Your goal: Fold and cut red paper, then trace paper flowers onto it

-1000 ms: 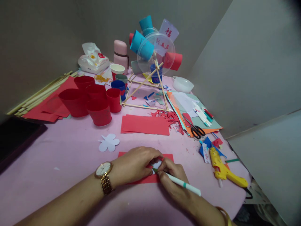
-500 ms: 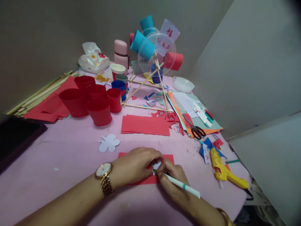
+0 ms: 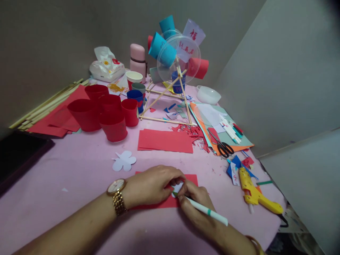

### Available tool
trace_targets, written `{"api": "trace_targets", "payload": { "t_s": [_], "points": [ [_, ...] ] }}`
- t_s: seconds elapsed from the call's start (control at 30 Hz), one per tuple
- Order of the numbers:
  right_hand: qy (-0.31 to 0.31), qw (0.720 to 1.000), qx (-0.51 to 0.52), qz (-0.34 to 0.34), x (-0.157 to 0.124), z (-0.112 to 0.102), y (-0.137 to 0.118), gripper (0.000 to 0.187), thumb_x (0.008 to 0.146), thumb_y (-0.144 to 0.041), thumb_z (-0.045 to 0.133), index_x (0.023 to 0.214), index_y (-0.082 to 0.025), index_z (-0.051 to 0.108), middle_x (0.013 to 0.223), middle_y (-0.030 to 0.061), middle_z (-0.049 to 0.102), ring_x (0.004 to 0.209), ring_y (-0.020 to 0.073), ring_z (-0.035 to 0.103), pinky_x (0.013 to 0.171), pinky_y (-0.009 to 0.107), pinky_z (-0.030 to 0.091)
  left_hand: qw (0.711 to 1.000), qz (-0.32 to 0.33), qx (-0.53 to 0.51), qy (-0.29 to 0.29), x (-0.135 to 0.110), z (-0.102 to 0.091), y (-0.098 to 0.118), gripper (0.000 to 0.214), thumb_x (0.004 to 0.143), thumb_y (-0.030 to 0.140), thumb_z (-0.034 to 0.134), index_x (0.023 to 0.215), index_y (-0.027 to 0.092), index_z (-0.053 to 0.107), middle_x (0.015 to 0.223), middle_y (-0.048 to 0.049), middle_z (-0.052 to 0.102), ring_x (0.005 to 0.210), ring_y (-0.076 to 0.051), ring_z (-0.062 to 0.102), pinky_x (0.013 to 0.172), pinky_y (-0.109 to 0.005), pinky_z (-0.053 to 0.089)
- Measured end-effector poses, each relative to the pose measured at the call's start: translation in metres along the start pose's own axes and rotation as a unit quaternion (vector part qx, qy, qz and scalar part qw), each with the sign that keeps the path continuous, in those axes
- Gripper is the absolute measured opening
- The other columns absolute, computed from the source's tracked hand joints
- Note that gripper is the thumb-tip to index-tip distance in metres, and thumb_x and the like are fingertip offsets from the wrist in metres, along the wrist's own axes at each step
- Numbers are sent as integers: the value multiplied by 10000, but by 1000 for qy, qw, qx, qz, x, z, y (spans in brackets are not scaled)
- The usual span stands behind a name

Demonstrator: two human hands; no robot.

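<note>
My right hand [image 3: 196, 205] grips a white pen with a green band [image 3: 207, 211], its green tip pressed against a small white paper shape [image 3: 177, 186]. That shape lies on a red paper sheet [image 3: 170, 201] on the pink table. My left hand [image 3: 152, 186], with a gold watch [image 3: 116, 193] on the wrist, presses its curled fingertips down on the white shape and the red sheet. The two hands touch over the shape and hide most of it.
A white paper flower [image 3: 124, 160] lies left of my hands, more red sheets [image 3: 165, 140] beyond. Red cups [image 3: 113, 124] stand at the left, a cup-and-stick wheel model [image 3: 176, 56] at the back. Scissors [image 3: 221, 144] and a yellow glue gun [image 3: 253, 193] lie right.
My hands have stayed in place over the white shape; the pen has shifted only slightly. The view has drifted a little.
</note>
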State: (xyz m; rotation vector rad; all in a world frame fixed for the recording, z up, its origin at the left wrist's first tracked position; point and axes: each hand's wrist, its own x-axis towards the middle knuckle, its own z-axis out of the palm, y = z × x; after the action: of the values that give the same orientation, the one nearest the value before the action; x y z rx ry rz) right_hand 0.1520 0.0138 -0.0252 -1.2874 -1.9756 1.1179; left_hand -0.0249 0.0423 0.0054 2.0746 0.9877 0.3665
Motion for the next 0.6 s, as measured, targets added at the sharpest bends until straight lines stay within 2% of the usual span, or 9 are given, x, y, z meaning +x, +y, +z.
{"api": "trace_targets", "payload": {
  "t_s": [0.2, 0.37, 0.6],
  "points": [
    [-2, 1000, -6, 6, 0, -1, -2, 68, 671, -191, 406, 633, -216, 456, 505, -47, 415, 439, 109, 381, 443, 219, 285, 1000, -4, 10, 22, 5, 4, -3, 251, 811, 88, 457, 947, 201, 635, 936, -26, 685, 861, -161, 598, 761, -243, 420],
    [-6, 1000, -20, 5, 0, 0, -4, 79, 692, -197, 396, 630, -218, 440, 487, -59, 377, 424, 102, 344, 425, 216, 257, 999, -19, 25, 41, 9, 12, -8, 244, 750, 95, 536, 934, 211, 645, 823, -1, 685, 755, -156, 601, 652, -231, 396],
    [-13, 1000, -12, -16, -1, 1, -1, 80, 693, -181, 395, 637, -215, 441, 490, -61, 380, 417, 93, 326, 414, 209, 252, 998, -24, 31, 49, 10, 13, -10, 309, 722, 82, 546, 980, 218, 648, 837, 1, 694, 758, -154, 605, 653, -235, 387]
  ]
}}
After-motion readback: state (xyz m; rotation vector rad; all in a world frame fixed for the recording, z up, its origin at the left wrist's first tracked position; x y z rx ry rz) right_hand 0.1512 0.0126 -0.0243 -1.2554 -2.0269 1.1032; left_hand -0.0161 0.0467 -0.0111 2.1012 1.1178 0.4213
